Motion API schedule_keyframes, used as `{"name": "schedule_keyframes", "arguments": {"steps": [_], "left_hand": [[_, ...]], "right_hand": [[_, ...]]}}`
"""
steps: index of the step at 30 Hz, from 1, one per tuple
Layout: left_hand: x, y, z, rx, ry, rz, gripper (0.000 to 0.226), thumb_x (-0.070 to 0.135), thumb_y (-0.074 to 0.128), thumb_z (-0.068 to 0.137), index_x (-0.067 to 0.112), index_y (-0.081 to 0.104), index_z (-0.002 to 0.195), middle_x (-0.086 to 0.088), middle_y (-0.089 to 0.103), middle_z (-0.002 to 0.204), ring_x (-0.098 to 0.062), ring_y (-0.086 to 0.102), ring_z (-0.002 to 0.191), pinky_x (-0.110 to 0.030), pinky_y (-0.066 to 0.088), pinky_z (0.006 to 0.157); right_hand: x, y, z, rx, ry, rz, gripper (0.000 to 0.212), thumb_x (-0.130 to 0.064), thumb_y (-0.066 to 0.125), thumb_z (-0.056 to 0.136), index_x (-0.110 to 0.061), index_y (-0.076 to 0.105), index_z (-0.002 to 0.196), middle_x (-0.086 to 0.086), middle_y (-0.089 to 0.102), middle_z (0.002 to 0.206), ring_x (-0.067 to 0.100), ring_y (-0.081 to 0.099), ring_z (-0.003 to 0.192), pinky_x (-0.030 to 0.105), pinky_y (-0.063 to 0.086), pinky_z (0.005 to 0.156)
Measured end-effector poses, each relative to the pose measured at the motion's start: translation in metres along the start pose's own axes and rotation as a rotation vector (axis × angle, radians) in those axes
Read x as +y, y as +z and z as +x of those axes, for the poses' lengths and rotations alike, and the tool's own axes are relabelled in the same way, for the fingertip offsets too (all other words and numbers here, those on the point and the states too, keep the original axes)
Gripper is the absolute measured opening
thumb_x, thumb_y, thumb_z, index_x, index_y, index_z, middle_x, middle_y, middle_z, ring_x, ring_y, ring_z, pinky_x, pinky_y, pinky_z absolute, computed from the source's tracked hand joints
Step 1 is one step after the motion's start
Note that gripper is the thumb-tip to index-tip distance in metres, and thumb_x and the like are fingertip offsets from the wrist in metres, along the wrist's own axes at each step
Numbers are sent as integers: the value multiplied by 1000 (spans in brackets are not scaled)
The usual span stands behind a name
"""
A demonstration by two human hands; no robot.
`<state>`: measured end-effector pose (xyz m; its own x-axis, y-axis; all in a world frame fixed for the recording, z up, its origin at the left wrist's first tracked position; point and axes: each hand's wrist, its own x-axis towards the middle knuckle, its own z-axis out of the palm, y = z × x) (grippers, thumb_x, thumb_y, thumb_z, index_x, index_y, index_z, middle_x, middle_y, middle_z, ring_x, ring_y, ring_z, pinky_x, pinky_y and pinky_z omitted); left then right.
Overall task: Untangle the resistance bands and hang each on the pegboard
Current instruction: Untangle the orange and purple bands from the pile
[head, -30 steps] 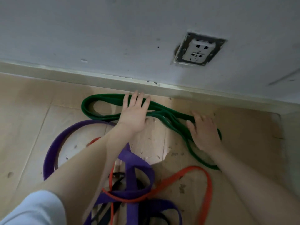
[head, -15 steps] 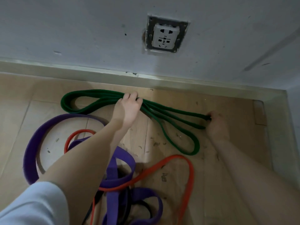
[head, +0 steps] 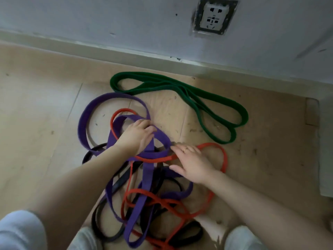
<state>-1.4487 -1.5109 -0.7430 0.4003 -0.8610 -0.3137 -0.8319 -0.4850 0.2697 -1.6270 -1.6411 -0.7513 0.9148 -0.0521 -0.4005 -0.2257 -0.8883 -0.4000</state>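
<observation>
- My left hand (head: 136, 136) curled its fingers around a loop of the purple band (head: 115, 98) in the tangle on the floor (head: 36, 105).
- My right hand (head: 193, 162) lay spread, fingers straight, touching the red band (head: 224, 159) just beside the purple one.
- The black band (head: 100, 228) was knotted in below both hands.
- The green band (head: 216, 100) lay apart, folded, beyond my hands near the wall (head: 108, 20).

Lone band (head: 182, 89) by the wall (head: 126, 18), tangled bands (head: 144, 177) nearer, hands (head: 137, 135) on tangle
</observation>
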Motion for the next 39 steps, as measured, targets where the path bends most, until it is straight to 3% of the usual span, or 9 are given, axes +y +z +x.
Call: {"name": "schedule_keyframes", "arguments": {"steps": [5, 9, 15, 20, 22, 25, 30, 35, 39], "left_hand": [[0, 11, -64, -233, -28, 115, 42, 42, 40, 96, 22, 44, 133, -1, 48, 133, -24, 42, 125, -34, 27, 105], [19, -3, -90, -180, -44, 208, 30, 25, 41, 96, 16, 46, 125, -4, 55, 123, -27, 46, 120, -36, 31, 101], [71, -95, -151, 69, -13, -240, 46, 12, 46, 90, 18, 43, 136, -6, 51, 134, -25, 46, 123, -30, 36, 99], [131, -183, -217, 307, 98, -727, 30, 18, 63, 86, 23, 62, 115, 3, 67, 109, -12, 62, 101, -38, 49, 94], [154, -212, -244, 405, 115, -948, 30, 14, 64, 86, 32, 61, 110, 7, 68, 105, -8, 64, 100, -36, 49, 96], [190, -247, -281, 539, 194, -1130, 25, 14, 58, 90, 31, 60, 108, 4, 69, 106, -10, 65, 102, -32, 51, 92], [240, -276, -328, 626, 295, -1244, 29, 5, 59, 87, 22, 55, 110, 1, 67, 102, -7, 66, 95, -22, 53, 84], [254, -293, -351, 794, 230, -1167, 18, 8, 59, 89, 22, 63, 101, 3, 72, 91, -15, 69, 89, -26, 55, 81], [266, -321, -370, 876, 302, -1155, 16, 7, 57, 89, 20, 65, 95, -1, 72, 84, -15, 71, 79, -24, 56, 74]], "right_hand": [[-38, 18, -6, 97, 208, -66, 55, -32, 47, 94, -15, 27, 143, 8, 56, 128, 26, 48, 121, 35, 33, 99], [-64, -6, -32, 120, 164, -72, 26, -28, 47, 93, -18, 59, 114, 5, 62, 114, 26, 50, 112, 34, 36, 92], [-130, -116, -119, 364, 112, 702, 15, -8, 58, 88, -18, 61, 79, -7, 55, 68, -3, 47, 57, 15, 36, 60], [-190, -198, -198, 445, -21, 921, 8, -8, 56, 91, -10, 63, 91, -2, 62, 84, -5, 56, 71, 12, 44, 76], [-209, -221, -222, 501, -79, 1002, 9, -12, 56, 91, -13, 64, 90, -4, 63, 106, -2, 59, 88, 19, 46, 89], [-237, -247, -252, 553, -182, 1078, 13, -15, 55, 91, -19, 64, 83, -12, 58, 124, -4, 59, 101, 16, 45, 85], [-281, -272, -291, 747, -275, 1133, 11, -12, 59, 89, -18, 64, 80, 5, 66, 84, 21, 60, 85, 40, 47, 91], [-308, -287, -317, 829, -325, 1096, 14, -11, 65, 84, -17, 64, 71, -8, 65, 67, 2, 60, 68, 19, 47, 70], [-319, -306, -332, 947, -360, 1177, 18, -13, 67, 83, -18, 51, 78, -1, 56, 72, 14, 56, 76, 25, 46, 79]]}}
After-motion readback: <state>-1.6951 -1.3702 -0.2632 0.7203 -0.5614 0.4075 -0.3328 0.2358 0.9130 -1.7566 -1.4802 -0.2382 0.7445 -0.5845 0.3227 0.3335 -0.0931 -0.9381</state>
